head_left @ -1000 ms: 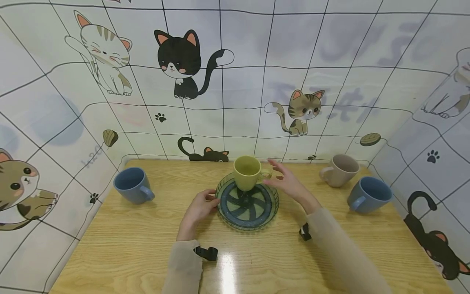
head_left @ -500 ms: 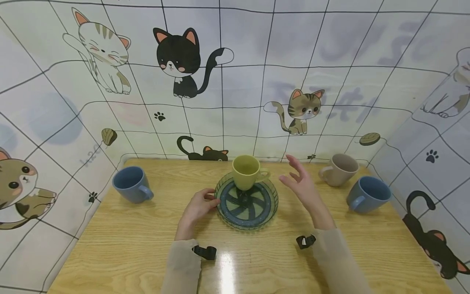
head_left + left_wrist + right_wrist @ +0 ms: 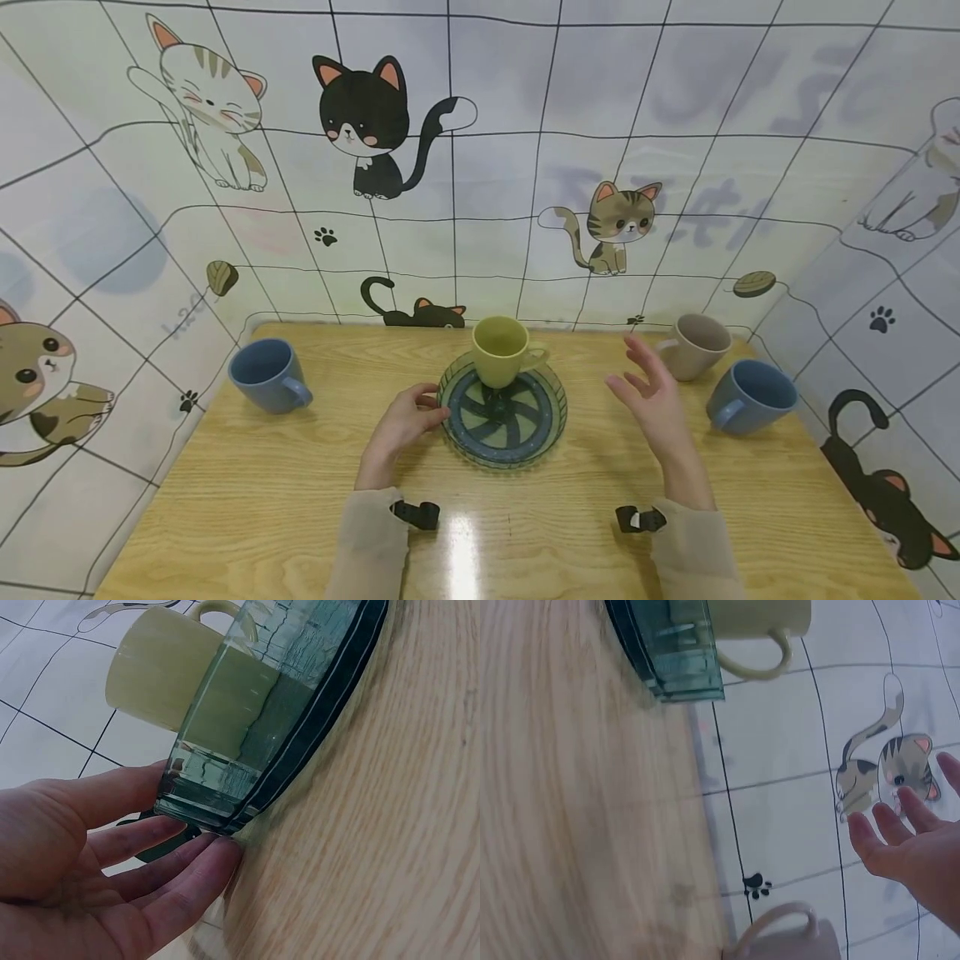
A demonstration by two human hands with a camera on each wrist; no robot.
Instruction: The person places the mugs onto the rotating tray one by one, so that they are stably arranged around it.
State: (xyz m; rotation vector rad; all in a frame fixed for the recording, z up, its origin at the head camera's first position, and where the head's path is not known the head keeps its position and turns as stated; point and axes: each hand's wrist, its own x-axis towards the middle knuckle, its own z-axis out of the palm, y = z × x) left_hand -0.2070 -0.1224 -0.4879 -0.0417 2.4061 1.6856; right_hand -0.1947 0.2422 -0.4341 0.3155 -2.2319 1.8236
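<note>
A yellow-green mug [image 3: 500, 350] stands upright at the back of a round greenish glass dish [image 3: 551, 433] with a blue pinwheel pattern; its handle points right. My left hand [image 3: 405, 425] holds the dish's left edge, and in the left wrist view its fingers [image 3: 191, 877] meet the glass low on the outside. Raised to the right of the dish, my right hand [image 3: 656, 404] has its fingers apart and nothing between them. It is nearest a beige mug [image 3: 697, 346], partly overlapping it in the head view; whether they touch I cannot tell.
A blue mug [image 3: 270, 375] stands at the left of the wooden table [image 3: 255, 508]. Another blue mug [image 3: 753, 396] stands at the right, in front of the beige one. A cat-patterned cloth [image 3: 495, 167] rises behind the table and along both sides.
My right hand has moved right, away from the yellow-green mug's handle toward the beige mug. My left hand stays at the dish's edge, and the mugs have not moved.
</note>
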